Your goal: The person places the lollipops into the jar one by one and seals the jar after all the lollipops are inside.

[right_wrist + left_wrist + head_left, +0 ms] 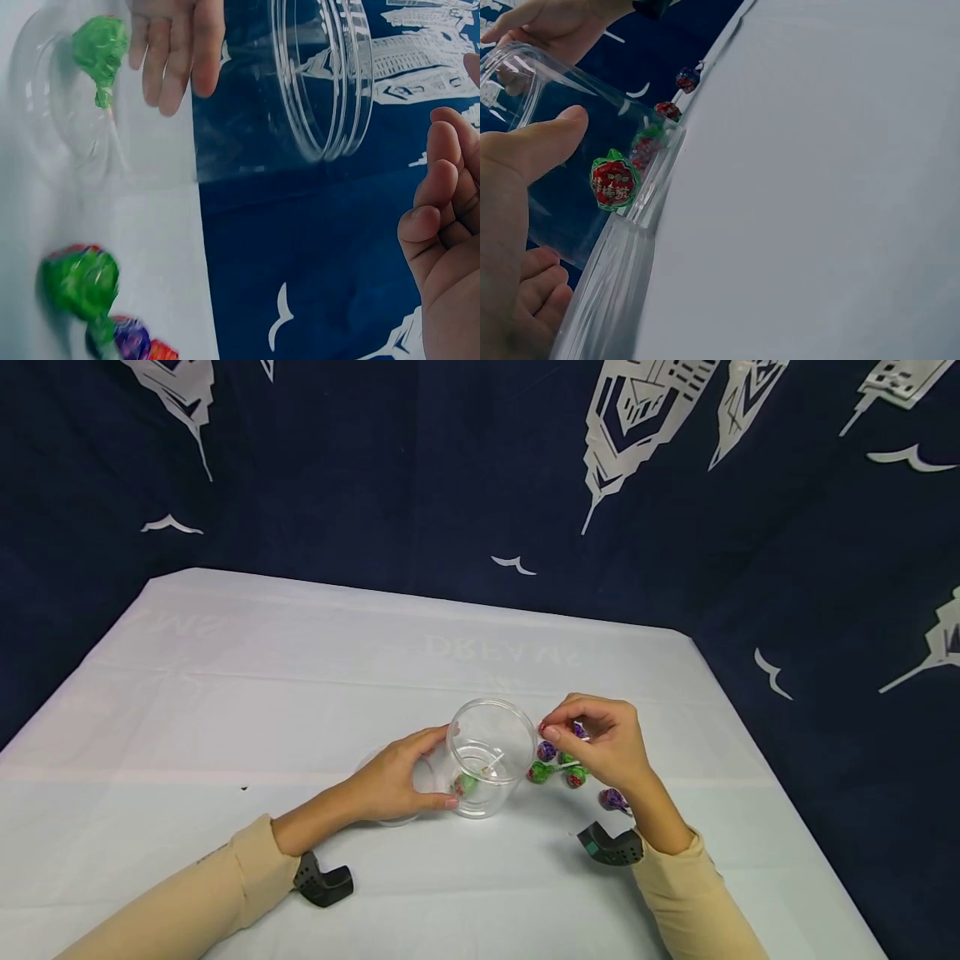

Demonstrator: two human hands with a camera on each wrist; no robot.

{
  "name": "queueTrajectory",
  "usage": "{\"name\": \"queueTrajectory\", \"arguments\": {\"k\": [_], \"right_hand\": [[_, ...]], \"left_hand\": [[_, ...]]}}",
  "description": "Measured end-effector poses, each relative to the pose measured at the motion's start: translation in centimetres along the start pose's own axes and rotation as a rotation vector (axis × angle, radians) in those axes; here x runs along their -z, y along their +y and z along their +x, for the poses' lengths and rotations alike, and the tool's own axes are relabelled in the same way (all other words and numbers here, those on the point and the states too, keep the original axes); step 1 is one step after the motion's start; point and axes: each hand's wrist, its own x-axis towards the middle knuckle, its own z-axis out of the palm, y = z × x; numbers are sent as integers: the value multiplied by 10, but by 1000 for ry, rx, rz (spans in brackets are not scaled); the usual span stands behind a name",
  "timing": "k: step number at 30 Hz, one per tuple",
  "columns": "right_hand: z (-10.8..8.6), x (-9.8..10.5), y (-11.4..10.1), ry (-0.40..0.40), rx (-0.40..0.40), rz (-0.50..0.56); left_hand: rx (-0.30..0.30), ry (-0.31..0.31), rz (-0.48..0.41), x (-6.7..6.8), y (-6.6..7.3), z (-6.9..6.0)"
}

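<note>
A clear plastic jar (491,797) stands upright, its mouth uncovered. My left hand (393,781) grips its left side, thumb in front. Inside, near the bottom, lies a lollipop (615,181) in a green and red wrapper; its white stick shows in the right wrist view. My right hand (600,735) is just right of the jar's rim, fingers bent with thumb near index finger. Neither wrist view shows anything held in it; a small red spot by its fingertips in the head view is unclear. Below it lie several wrapped lollipops (539,772), partly hidden by the hand.
Beside the jar, partly under my left hand, lies a clear round plastic piece (397,820), perhaps a lid. A purple lollipop (612,799) lies near my right wrist. White cloth (225,727) covers the table, and a dark blue printed curtain (375,485) hangs behind.
</note>
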Motion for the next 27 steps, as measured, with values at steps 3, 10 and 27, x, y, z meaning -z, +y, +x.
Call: {"name": "queueTrajectory", "arguments": {"k": [3,10,27], "right_hand": [[-7,4,1,3,-20,-7],[-23,12,5,29,-56,-32],[-50,26,11,65,-106,-86]], "left_hand": [[10,-4,3,0,-1,-1],[23,6,-21,-1,-2,-2],[-7,1,-4,0,-1,-1]]}}
